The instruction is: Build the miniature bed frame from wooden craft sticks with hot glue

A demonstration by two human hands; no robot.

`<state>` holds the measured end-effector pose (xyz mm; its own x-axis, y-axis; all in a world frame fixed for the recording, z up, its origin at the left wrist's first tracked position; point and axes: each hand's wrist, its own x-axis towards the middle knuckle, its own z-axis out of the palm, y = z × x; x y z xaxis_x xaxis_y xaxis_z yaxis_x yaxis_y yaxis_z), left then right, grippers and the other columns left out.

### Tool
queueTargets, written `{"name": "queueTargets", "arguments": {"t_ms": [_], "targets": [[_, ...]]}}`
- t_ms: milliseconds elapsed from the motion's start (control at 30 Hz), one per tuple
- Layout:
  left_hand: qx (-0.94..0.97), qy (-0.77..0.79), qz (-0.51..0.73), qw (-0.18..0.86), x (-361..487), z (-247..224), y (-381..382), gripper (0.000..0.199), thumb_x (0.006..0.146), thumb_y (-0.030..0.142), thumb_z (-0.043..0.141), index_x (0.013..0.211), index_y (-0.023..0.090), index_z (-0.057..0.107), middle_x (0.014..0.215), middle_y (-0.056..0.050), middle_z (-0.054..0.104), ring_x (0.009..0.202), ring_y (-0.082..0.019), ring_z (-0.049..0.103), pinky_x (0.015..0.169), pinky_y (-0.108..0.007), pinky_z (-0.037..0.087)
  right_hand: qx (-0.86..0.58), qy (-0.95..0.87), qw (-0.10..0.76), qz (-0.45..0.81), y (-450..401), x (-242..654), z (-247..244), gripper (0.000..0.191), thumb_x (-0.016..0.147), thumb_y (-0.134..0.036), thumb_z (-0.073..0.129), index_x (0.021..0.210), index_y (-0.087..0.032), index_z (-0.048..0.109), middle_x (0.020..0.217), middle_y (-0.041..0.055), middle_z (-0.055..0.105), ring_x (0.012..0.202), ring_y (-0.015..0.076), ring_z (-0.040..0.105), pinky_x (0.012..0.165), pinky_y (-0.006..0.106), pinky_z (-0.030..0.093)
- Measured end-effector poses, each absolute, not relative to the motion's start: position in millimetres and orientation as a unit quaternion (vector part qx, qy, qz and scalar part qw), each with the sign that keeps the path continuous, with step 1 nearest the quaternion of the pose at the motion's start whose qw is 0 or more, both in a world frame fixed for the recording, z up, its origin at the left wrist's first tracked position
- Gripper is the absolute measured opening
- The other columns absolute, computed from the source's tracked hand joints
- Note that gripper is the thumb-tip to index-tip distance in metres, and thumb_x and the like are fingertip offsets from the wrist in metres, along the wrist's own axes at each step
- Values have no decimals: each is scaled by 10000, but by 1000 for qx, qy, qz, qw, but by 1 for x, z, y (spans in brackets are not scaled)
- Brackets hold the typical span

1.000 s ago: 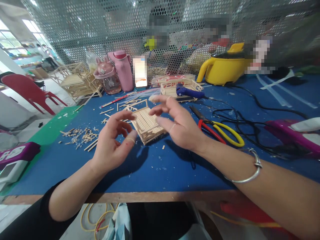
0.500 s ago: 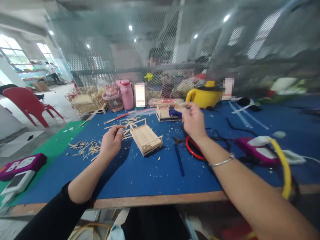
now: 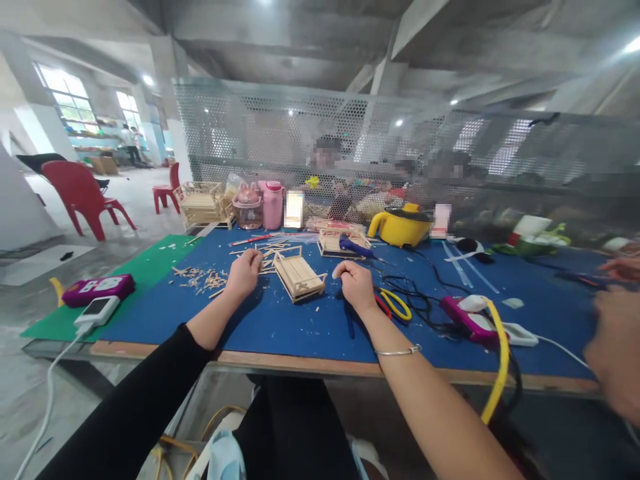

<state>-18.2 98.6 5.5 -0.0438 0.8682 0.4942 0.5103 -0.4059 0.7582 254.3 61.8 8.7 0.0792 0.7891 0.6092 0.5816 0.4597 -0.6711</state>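
Note:
My left hand (image 3: 245, 275) is closed in a pinch beside loose wooden sticks (image 3: 270, 251); whatever its fingertips hold is too small to make out. Just to its right lies a small wooden stick tray (image 3: 299, 275) with raised end rails. My right hand (image 3: 356, 285) hovers right of this tray with curled fingers, their contents hidden. Beneath that hand shows a blue handle (image 3: 351, 327) of a pliers-like tool. Behind it, a blue glue gun (image 3: 354, 247) rests on a second wooden tray (image 3: 330, 253).
Cut stick pieces (image 3: 200, 279) are scattered at left. Red and yellow loop handles (image 3: 397, 305), black cables and a purple power strip (image 3: 465, 319) lie at right. A yellow pot (image 3: 403, 225) and pink bottle (image 3: 273, 205) stand behind. Another person's arm (image 3: 617, 340) reaches in at far right.
My right hand has come down and left, away from the blue glue gun, which now rests on the rear tray. My left hand stays near the sticks. The view has tilted up.

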Motion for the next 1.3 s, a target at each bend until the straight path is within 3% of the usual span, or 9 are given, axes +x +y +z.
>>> {"name": "queueTargets", "arguments": {"t_ms": [200,467,567,700,867,967,1167,1233,1300], "targets": [[661,477,543,202,-21,1,107,263,772,203,533,1000,167,659,945,-69,688,787,-159,629,718,-257,478,-510,-656,534,157,62,252,11,180,865,-323,584,932,-160,619,827,14,640,718,131,592,686,300,500],[593,519,583,196,-30,5,109,383,901,406,385,670,171,581,490,18,471,483,-124,426,496,-236,341,-492,-561,597,295,63,249,16,289,831,-499,498,757,-224,553,397,-96,339,341,93,303,373,242,273],[606,501,584,200,-29,5,108,239,868,322,453,756,168,598,625,-5,581,541,-120,466,549,-233,380,-459,-542,598,373,60,248,20,339,798,-549,511,664,-237,496,377,-104,294,314,85,274,354,242,277],[626,469,580,228,-26,4,109,210,789,216,523,963,165,628,890,-49,680,642,-122,564,643,-244,450,-414,-520,612,428,57,249,26,240,652,-386,682,804,-231,580,557,-64,513,477,94,494,473,239,417],[624,453,578,269,-22,3,108,289,782,351,562,975,154,647,828,-54,694,632,-135,601,608,-246,468,-386,-499,633,449,59,254,29,311,548,-204,727,829,-244,600,827,-23,668,724,115,612,639,255,486],[617,461,577,272,-21,6,104,340,818,437,514,959,155,643,687,-15,650,487,-106,508,493,-227,396,-383,-489,635,460,59,254,30,262,600,-286,733,814,-245,588,701,-49,634,548,85,548,567,250,464],[636,477,559,235,-23,11,96,448,845,448,495,487,178,482,409,34,397,429,-96,356,458,-239,277,-398,-504,602,474,54,250,31,383,740,-561,637,635,-227,483,373,-104,355,303,52,253,369,224,261],[645,469,557,231,-23,11,97,361,841,394,506,562,169,547,477,22,476,460,-99,388,473,-231,304,-408,-511,590,474,54,249,30,492,773,-623,567,539,-225,398,319,-99,277,287,57,234,359,229,235],[654,454,558,235,-22,10,98,201,829,315,513,852,163,643,696,-9,629,504,-96,448,503,-221,365,-414,-514,586,470,54,248,30,518,769,-621,570,509,-223,364,312,-100,263,288,55,239,361,228,242]]}}
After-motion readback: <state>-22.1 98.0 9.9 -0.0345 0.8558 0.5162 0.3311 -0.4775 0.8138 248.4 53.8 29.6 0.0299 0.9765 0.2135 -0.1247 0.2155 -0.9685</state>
